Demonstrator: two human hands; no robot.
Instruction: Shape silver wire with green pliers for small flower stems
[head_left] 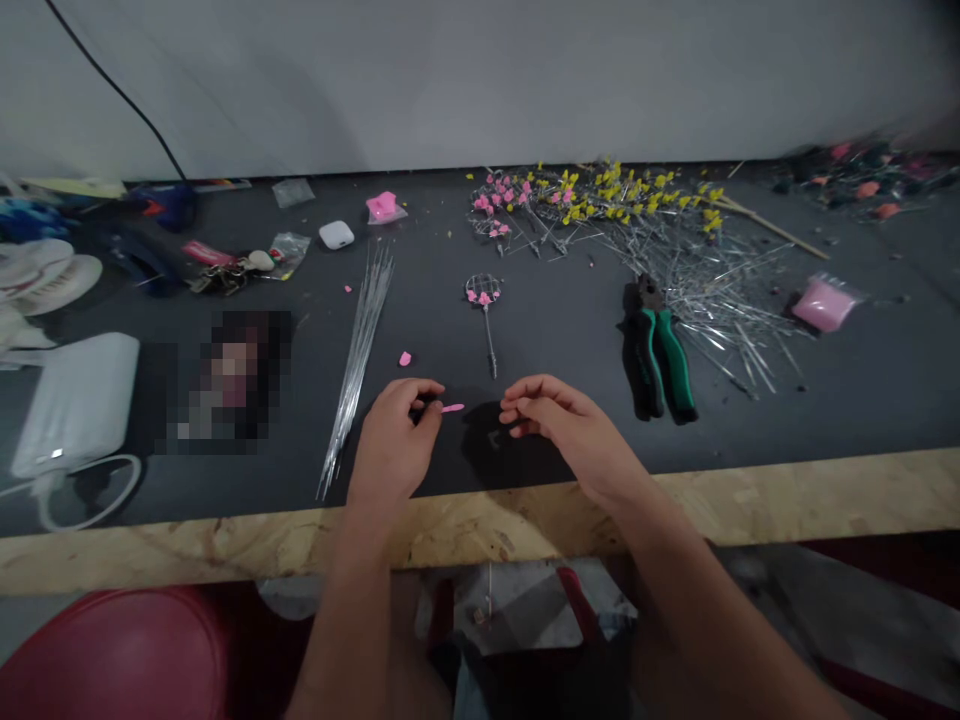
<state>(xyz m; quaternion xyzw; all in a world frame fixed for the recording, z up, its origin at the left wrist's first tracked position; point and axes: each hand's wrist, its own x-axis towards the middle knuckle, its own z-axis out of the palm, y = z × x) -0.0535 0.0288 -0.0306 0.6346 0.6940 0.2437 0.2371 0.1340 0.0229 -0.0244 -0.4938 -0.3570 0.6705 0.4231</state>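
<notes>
Strip (453,408): thin and pink, held at the left hand (394,430), its free end pointing toward the right hand (562,425).
Left grip: thumb and forefinger pinched together on the strip, low over the dark tabletop (570,330).
Right grip: fingers bent and loosely gathered, facing the left hand across a gap; from where I stand I cannot tell whether thumb and fingertips meet, or whether anything sits between them.
Wire racket (488,326): lying just beyond the two hands, round mesh head away from the person, handle toward them; small pink bits (484,297) cross the lower part of the head.
Pink scrap (405,359): on the tabletop, just beyond the left hand.
Wire bundle (358,360): long silvery lengths laid slantwise, left of the left hand.
Pliers (677,365): to the right of the right hand, green-and-black handles toward the person, nose beside the wire heap (720,300).
Flowered stems (622,200): yellow and pink, massed toward the wall (480,80).
Pink packet (825,303): right of the wire heap.
White case (336,235): beyond the wire bundle, near a second pink pack (383,206).
Power bank (79,405): white, far left, cable (135,480) looping off it.
Near edge: bare wood (525,525), with a red stool (120,660) below at left.
</notes>
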